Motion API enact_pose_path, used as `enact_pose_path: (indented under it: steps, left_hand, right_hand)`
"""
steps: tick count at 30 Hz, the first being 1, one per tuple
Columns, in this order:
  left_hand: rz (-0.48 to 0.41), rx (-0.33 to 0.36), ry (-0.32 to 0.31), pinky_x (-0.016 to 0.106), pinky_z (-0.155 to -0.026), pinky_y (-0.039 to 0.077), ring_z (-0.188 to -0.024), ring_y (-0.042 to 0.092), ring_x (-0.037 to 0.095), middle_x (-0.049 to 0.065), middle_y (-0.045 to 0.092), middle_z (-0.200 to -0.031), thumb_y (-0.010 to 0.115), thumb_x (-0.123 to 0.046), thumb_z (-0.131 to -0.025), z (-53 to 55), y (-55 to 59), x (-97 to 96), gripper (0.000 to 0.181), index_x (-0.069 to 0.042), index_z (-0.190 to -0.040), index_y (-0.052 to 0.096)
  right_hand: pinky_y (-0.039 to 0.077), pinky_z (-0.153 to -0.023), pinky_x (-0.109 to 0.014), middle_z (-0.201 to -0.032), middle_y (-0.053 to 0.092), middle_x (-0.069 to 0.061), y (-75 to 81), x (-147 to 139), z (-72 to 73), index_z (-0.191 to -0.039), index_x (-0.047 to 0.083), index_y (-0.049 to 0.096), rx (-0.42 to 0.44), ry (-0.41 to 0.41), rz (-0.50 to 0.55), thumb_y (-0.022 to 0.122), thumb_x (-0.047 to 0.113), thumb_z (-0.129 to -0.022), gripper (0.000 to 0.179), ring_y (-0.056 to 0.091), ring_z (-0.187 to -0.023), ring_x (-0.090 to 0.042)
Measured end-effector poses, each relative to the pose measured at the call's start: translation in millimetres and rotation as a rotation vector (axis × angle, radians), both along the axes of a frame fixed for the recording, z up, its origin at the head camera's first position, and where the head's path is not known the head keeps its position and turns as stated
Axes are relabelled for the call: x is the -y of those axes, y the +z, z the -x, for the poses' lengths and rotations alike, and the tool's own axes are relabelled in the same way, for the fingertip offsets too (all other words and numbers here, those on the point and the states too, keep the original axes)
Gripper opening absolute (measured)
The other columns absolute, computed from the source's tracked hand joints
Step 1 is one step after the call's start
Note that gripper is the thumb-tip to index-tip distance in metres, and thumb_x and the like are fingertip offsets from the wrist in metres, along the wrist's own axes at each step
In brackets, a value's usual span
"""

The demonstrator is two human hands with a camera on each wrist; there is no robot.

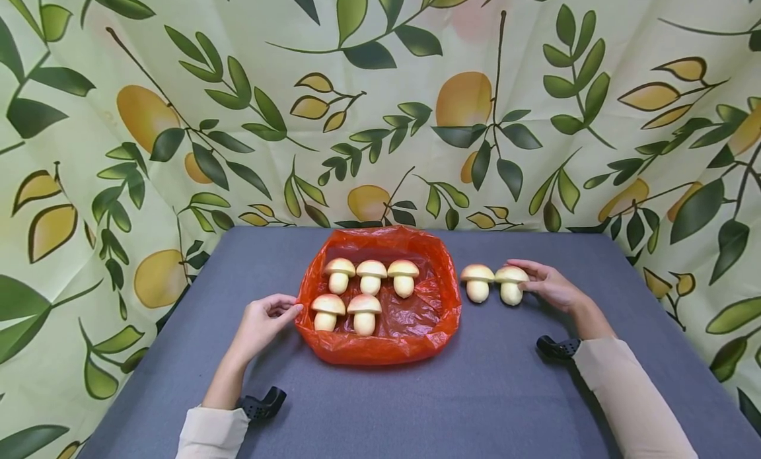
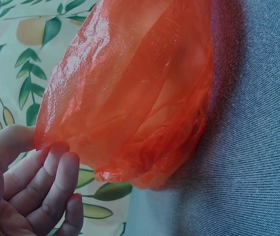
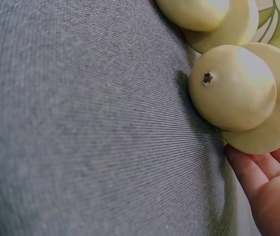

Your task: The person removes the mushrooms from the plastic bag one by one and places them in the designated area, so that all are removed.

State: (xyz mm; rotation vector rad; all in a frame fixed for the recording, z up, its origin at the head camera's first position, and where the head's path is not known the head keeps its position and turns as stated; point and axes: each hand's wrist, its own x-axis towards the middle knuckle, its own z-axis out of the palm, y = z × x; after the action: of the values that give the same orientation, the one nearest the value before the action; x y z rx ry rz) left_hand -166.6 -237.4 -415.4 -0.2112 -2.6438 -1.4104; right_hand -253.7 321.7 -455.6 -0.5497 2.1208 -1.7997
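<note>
A red plastic bag (image 1: 380, 351) lies on the table with its mouth spread wide and its rim folded low. My left hand (image 1: 261, 323) pinches the bag's left rim between thumb and fingertips, also visible in the left wrist view. Inside, several toy mushrooms (image 1: 370, 277) stand in two rows, three behind and two in front. Right of the bag, two more stand side by side. My right hand (image 1: 551, 287) grips the outer mushroom (image 1: 510, 287), thumb at its near side and fingers around the cap. Its neighbour (image 1: 477, 284) stands close beside it.
The grey cloth-covered table (image 1: 410, 406) runs back to a leaf-and-fruit patterned curtain (image 1: 392, 142). Black wrist devices (image 1: 264, 403) sit on both wrists, close over the table top.
</note>
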Motion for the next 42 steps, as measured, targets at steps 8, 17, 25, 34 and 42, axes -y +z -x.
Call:
enact_pose_path:
  steps: [8,17,25,34,42]
  left_hand:
    - [0.018,-0.018,0.035,0.016,-0.064,0.049,-0.069,0.058,-0.006,0.018,0.073,-0.088,0.072,-0.015,-0.086,2.4,-0.7,2.3,0.019,0.001,-0.098,0.072]
    - [0.031,0.008,-0.023,0.017,-0.064,0.048,-0.069,0.061,0.0,0.019,0.073,-0.09,0.072,-0.015,-0.086,11.6,3.0,12.0,0.019,0.0,-0.097,0.072]
    - [-0.011,0.042,-0.037,0.016,-0.066,0.049,-0.07,0.062,-0.004,0.02,0.073,-0.091,0.072,-0.016,-0.087,14.0,-0.2,18.3,0.021,0.002,-0.097,0.071]
    - [-0.048,0.052,-0.026,0.015,-0.067,0.05,-0.072,0.063,-0.007,0.017,0.074,-0.092,0.071,-0.016,-0.088,10.7,-3.2,19.6,0.023,0.003,-0.099,0.071]
    - [-0.062,0.064,-0.002,0.018,-0.067,0.05,-0.071,0.062,-0.007,-0.002,0.074,-0.084,0.07,-0.016,-0.087,6.9,-5.8,16.0,0.023,0.004,-0.099,0.071]
  right_hand:
    - [0.043,-0.084,-0.005,-0.113,0.054,0.037,6.0,1,-6.3,-0.143,0.007,0.043,0.005,-0.154,-0.103,0.062,0.008,-0.092,0.055,0.053,-0.104,0.02]
    - [0.044,-0.084,-0.004,-0.114,0.058,0.033,9.2,0,-22.5,-0.14,0.003,0.042,-0.033,-0.248,-0.062,0.061,0.006,-0.093,0.051,0.055,-0.104,0.019]
    - [0.044,-0.085,-0.003,-0.116,0.063,0.028,19.1,4,-33.6,-0.138,0.001,0.045,-0.058,-0.278,0.009,0.061,0.004,-0.093,0.048,0.058,-0.106,0.016]
    - [0.042,-0.084,-0.001,-0.115,0.055,0.034,30.1,15,-44.3,-0.14,-0.003,0.041,-0.089,-0.347,-0.151,0.065,0.019,-0.092,0.058,0.051,-0.107,0.024]
    - [0.043,-0.086,-0.001,-0.116,0.055,0.033,38.1,23,-54.6,-0.138,-0.006,0.041,-0.129,-0.325,-0.153,0.065,0.017,-0.092,0.057,0.052,-0.109,0.022]
